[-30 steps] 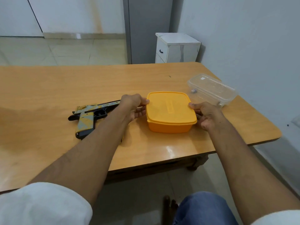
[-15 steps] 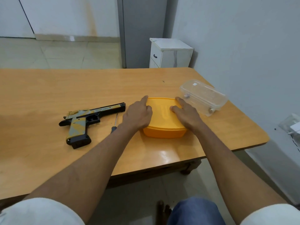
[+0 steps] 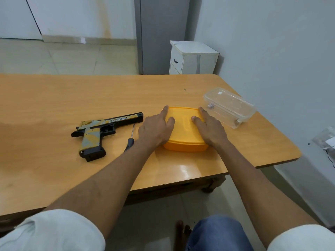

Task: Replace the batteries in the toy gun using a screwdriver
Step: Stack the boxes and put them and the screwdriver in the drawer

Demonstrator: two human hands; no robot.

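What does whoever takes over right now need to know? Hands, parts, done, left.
Left hand and right hand: both flat, fingers straight, on the lid of the orange box, holding nothing.
Toy gun lies on its side on the table, left of the box; screwdriver lies between gun and left hand, untouched.
Clear container, closed, right of the box; small metal bits inside.
Done: nothing visible. Left: open the gun, swap batteries, close it. No batteries in sight.

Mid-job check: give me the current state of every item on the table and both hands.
Orange box: lid on, both hands resting on it.
Clear container: closed.
Toy gun: lying flat, untouched.
Screwdriver: lying beside gun, untouched.
Left hand: flat on lid.
Right hand: flat on lid.
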